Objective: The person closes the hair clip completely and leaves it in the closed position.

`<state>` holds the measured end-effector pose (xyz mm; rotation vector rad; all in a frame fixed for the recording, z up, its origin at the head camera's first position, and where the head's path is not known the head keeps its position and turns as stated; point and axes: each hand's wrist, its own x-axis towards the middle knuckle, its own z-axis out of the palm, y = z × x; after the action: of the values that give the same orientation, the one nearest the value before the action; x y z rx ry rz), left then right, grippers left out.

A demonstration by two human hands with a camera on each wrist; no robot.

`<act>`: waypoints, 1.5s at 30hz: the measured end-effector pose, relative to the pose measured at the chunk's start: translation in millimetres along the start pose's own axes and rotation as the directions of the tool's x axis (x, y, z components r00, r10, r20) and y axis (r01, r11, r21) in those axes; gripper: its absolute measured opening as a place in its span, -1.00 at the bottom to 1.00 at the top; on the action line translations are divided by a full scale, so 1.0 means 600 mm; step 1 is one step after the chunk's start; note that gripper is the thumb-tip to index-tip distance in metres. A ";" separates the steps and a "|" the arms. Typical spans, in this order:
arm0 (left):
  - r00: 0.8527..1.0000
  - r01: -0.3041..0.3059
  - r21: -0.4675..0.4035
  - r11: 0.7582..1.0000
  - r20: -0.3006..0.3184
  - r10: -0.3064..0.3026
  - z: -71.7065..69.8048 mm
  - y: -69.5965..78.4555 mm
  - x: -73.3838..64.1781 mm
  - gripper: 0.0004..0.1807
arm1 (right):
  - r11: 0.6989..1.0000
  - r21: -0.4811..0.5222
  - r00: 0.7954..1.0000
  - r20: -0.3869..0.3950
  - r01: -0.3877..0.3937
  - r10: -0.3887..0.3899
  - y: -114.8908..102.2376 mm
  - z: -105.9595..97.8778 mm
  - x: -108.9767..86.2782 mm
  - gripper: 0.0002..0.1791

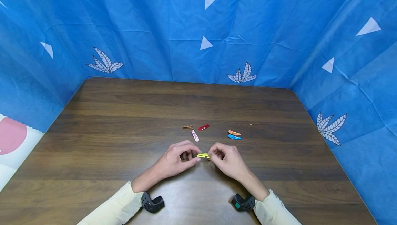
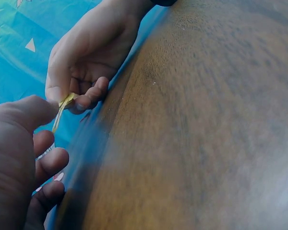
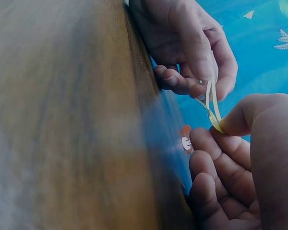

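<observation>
A yellow snap hair clip (image 1: 203, 155) is stretched between both hands, its prongs spread apart. My left hand (image 1: 177, 157) pinches one end of it with thumb and forefinger. At the other end, my right hand (image 1: 230, 160) grips the clip between thumb and bent fingers. The right wrist view shows the clip (image 3: 212, 108) popped open, with thin separated strips. In the left wrist view, the clip (image 2: 61, 112) is partly hidden behind the fingers. Beyond the hands lie a pink clip (image 1: 195, 135), a red clip (image 1: 204, 127) and a thin brown clip (image 1: 188, 127).
To the right, an orange clip (image 1: 234, 132) lies beside a blue clip (image 1: 234, 137). A tiny yellow bit (image 1: 251, 124) sits farther right. The wooden table (image 1: 124, 114) is bordered by a blue patterned curtain (image 1: 173, 28) at the back and sides.
</observation>
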<state>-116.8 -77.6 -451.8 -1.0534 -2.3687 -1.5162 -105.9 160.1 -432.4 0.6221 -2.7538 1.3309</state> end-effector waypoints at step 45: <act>0.999 0.022 0.030 0.999 0.024 -0.023 0.000 0.001 0.000 -0.95 | 0.973 0.223 0.995 0.088 -0.059 0.040 0.005 -0.003 -0.009 -0.90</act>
<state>-116.4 -77.6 -451.1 -1.0484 -2.4201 -1.4791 -102.2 165.0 -434.6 0.6352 -2.7201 1.6830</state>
